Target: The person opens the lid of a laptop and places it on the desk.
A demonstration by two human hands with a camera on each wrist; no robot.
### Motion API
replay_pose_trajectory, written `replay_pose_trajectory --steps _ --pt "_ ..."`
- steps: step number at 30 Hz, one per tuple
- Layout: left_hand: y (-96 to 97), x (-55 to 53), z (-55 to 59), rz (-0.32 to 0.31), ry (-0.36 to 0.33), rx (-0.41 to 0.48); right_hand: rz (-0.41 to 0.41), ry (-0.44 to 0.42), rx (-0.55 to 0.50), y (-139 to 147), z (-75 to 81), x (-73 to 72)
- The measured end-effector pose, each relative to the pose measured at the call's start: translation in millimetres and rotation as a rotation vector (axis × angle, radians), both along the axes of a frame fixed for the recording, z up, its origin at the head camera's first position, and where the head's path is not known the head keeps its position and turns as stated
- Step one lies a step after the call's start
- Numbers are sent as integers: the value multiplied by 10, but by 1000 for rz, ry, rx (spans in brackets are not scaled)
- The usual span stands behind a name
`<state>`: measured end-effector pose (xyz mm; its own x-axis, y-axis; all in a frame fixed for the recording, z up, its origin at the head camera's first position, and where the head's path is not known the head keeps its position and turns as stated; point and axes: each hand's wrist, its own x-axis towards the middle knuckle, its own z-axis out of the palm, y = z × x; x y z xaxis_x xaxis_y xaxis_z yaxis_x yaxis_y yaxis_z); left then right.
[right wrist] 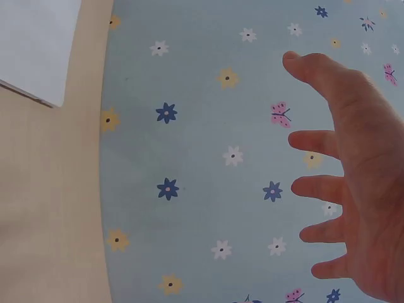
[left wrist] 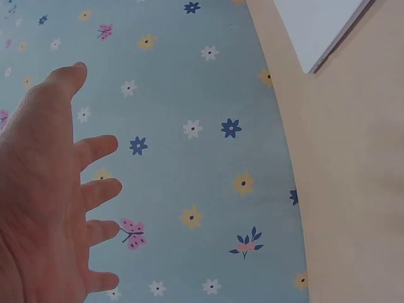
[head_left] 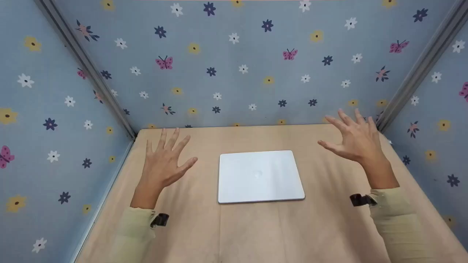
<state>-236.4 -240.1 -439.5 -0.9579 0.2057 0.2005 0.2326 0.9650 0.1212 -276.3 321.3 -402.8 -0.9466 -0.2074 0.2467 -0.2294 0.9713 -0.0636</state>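
Observation:
A closed silver laptop (head_left: 261, 176) lies flat on the wooden table, with a faint logo at the middle of its lid. To its left, my left hand (head_left: 162, 164) is held up with fingers spread and nothing in it. My right hand (head_left: 356, 140) is raised on the other side, also spread and holding nothing. Neither hand touches the laptop. One corner of the laptop (left wrist: 322, 28) shows at the top of the left wrist view, and another corner of the laptop (right wrist: 38, 50) appears at the upper left of the right wrist view.
The light wooden table (head_left: 248, 233) runs back to a blue wall (head_left: 252, 47) patterned with flowers and butterflies. Similar panels stand at left and right, with grey metal posts (head_left: 91, 69) at the corners. A dark strap-like piece (head_left: 362, 199) sits at each wrist.

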Motion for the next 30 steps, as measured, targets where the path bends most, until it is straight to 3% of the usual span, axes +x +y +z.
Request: replay_pose_trajectory --steps 15,24,30 --pt "-140 40 -15 38 -20 9 30 -41 -28 -270 36 -61" --pt "-123 -24 -101 13 -65 153 85 -52 39 -443 5 -110" --pt "-101 -46 -154 6 -89 217 118 -54 28 -522 -25 -136"
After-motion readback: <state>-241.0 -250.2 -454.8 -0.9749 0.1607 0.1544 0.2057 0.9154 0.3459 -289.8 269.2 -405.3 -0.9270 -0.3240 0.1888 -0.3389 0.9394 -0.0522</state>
